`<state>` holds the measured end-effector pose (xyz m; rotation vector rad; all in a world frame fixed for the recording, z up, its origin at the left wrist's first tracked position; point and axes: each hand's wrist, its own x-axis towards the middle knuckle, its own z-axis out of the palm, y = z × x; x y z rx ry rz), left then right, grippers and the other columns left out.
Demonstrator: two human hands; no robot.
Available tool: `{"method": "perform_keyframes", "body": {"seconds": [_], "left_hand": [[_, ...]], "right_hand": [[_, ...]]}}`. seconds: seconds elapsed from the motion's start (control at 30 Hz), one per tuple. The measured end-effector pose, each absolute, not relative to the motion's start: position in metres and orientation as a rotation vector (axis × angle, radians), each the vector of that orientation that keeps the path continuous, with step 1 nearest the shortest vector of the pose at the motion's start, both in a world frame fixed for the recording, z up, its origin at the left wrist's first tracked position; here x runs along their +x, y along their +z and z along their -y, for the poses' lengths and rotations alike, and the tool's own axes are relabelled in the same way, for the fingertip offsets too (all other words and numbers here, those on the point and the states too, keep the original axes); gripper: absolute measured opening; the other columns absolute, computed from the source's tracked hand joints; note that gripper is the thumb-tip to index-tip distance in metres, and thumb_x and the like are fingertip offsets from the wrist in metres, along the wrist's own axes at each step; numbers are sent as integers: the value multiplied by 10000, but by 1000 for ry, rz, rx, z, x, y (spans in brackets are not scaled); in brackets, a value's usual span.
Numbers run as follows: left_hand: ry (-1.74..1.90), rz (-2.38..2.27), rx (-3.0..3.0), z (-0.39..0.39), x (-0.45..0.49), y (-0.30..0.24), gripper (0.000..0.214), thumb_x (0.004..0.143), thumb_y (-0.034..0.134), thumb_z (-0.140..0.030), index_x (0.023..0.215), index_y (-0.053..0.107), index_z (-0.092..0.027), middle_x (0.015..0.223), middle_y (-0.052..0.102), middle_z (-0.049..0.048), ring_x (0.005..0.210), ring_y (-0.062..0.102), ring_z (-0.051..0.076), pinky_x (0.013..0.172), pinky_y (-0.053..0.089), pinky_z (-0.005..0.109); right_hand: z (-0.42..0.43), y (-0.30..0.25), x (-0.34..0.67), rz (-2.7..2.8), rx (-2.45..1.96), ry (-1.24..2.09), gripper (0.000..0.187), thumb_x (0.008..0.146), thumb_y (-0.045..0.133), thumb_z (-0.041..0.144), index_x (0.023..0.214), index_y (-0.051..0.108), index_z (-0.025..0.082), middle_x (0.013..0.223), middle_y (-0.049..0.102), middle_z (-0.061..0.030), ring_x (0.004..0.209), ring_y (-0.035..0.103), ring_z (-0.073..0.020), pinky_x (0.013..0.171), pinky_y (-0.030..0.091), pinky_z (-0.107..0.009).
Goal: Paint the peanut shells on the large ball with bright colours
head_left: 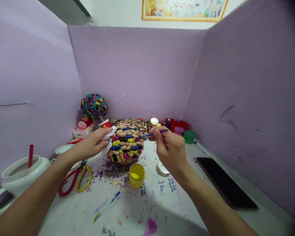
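Observation:
A round ball covered in peanut shells (125, 144) rests on the paint-spattered table, some shells painted blue, yellow, black and magenta, others bare. With a crumpled white tissue (108, 141) under its fingers, my left hand (97, 141) presses against the ball's left side. My right hand (170, 146) pinches a thin blue paintbrush (159, 131), its tip at the ball's right edge; whether it touches cannot be made out. An uncapped jar of yellow paint (137, 176) stands just in front of the ball. To its right lies a round white lid (163, 168), partly behind my right hand.
Scissors (76, 178) with red and yellow handles and a white pitcher (24, 170) are at left. A black phone (226, 182) lies at right. Behind stand a finished-looking painted ball (94, 106), a tray of shells (137, 124) and a green paint jar (189, 136). Purple panels (137, 72) enclose three sides.

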<state>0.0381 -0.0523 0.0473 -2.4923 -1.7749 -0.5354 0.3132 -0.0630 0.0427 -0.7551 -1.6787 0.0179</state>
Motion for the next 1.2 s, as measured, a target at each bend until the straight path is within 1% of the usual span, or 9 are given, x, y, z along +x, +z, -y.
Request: {"method": "perform_keyframes", "body": {"seconds": [0.23,0.4,0.57,0.73,0.83,0.97,1.07,1.2], "left_hand": [[-547,1766,-2491,52,38,47,636,806,346,-436,1329,437,-85,1366,499,152,1245,460,290,1062,341,423],[-557,1756,-2497,52,38,47,632,808,346,-434,1321,445,-77,1362,503,155,1239,466,295,1061,341,422],[-549,1759,-2498,51,37,47,624,812,352,-438,1332,433,-103,1373,498,139,1246,460,286,1063,342,413],[-559,1737,-2497,51,38,46,617,812,346,-421,1317,449,-82,1361,506,153,1242,467,280,1063,341,404],[-567,1743,-2492,51,37,46,613,811,351,-423,1318,448,-92,1356,513,146,1235,475,280,1060,347,411],[-570,1755,-2492,51,37,45,634,799,354,-425,1318,449,-73,1360,507,160,1244,467,289,1059,347,425],[-576,1755,-2492,52,39,46,651,797,347,-431,1313,456,-48,1358,503,178,1242,468,296,1058,348,421],[-552,1759,-2488,53,39,48,640,798,342,-417,1315,451,-56,1354,508,171,1239,473,285,1056,350,401]], "right_hand": [[64,44,311,1684,-705,18,219,913,458,210,791,624,136,665,676,-49,571,650,-142,512,477,-241],[67,45,310,1685,-709,53,227,916,460,220,783,625,137,694,690,-57,573,654,-144,511,482,-245],[67,45,310,1683,-704,63,222,916,462,225,790,625,141,706,694,-57,591,661,-149,526,490,-250],[66,44,311,1680,-714,58,229,917,455,231,797,627,141,679,685,-52,564,651,-143,510,480,-245],[65,44,312,1677,-737,45,239,915,453,243,792,627,136,654,676,-56,555,651,-155,501,476,-253],[63,44,313,1677,-775,36,239,913,452,251,790,621,134,680,685,-72,567,660,-165,496,469,-257],[63,45,313,1679,-782,42,229,913,454,248,788,615,143,669,681,-60,570,661,-161,499,465,-250],[63,45,314,1685,-793,32,220,911,465,254,787,614,149,646,677,-47,553,653,-154,487,453,-243]]}}
